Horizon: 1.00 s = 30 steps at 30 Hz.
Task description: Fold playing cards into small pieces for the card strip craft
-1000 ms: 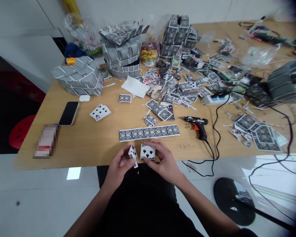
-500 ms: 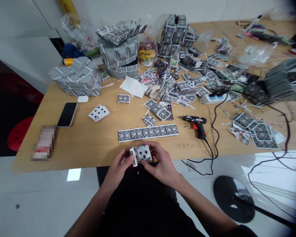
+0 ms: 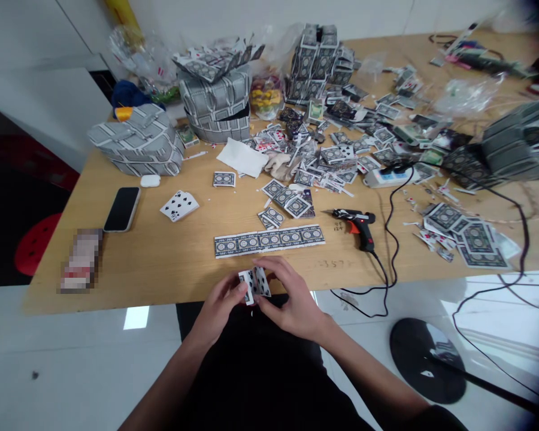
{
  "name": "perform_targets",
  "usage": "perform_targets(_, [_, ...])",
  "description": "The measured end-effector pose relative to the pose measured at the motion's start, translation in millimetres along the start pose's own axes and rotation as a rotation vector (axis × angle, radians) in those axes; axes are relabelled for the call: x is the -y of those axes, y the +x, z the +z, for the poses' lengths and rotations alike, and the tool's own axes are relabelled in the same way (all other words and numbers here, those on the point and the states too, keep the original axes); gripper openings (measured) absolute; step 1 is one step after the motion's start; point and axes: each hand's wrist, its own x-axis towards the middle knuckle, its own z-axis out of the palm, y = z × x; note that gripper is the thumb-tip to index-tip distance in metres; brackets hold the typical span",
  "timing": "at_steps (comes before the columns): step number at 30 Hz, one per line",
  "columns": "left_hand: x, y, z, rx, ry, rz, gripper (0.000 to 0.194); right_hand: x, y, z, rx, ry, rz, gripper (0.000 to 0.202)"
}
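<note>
Just over the table's front edge, my left hand grips a folded playing card between thumb and fingers. My right hand is closed on the card's right part, thumb below and fingers above. Black spade pips show on the card, whose two sides angle toward each other at a crease. Whether it is one card or more in the hands I cannot tell. Beyond the hands lies a long strip of joined patterned cards. A black glue gun with an orange trigger rests to the right of the strip.
A phone and a stack of cards lie at left. Woven card baskets stand at the back. Loose cards cover the back middle. A power strip and cables lie at right, with the glue gun cord hanging over the front edge.
The card's right part has been folded up toward the left, so its spade face now looks narrower. My right hand's fingers have shifted slightly left with it.
</note>
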Motion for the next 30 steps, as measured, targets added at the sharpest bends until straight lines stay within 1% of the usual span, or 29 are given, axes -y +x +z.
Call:
perform_targets(4, [-1, 1, 1.6, 0.026, -0.087, -0.036, 0.055, -1, 0, -1, 0.009, -0.009, -0.027, 0.07])
perform_targets(9, [-2, 2, 2.5, 0.077, -0.153, -0.096, 0.054, -6, 0, -4, 0.051, 0.001, -0.033, 0.074])
perform_targets(14, [-4, 2, 3.4, 0.065, -0.188, -0.111, 0.051, -13, 0, -3, 0.057, 0.024, -0.024, 0.085])
perform_targets(19, [-4, 1, 3.8, 0.091, -0.215, -0.104, 0.047, -16, 0, 0, 0.004, 0.044, -0.008, 0.074])
perform_targets(22, [-4, 1, 4.3, 0.102, -0.223, -0.099, 0.047, -16, 1, 0, -0.003, 0.043, -0.009, 0.068])
perform_targets(25, [-6, 1, 5.8, 0.105, -0.242, -0.1, 0.05, -17, 1, -1, 0.006, 0.072, -0.003, 0.067])
perform_targets(30, [-12, 0, 9.7, 0.126, -0.276, -0.161, 0.05, -21, -1, 2, 0.022, 0.153, 0.049, 0.068])
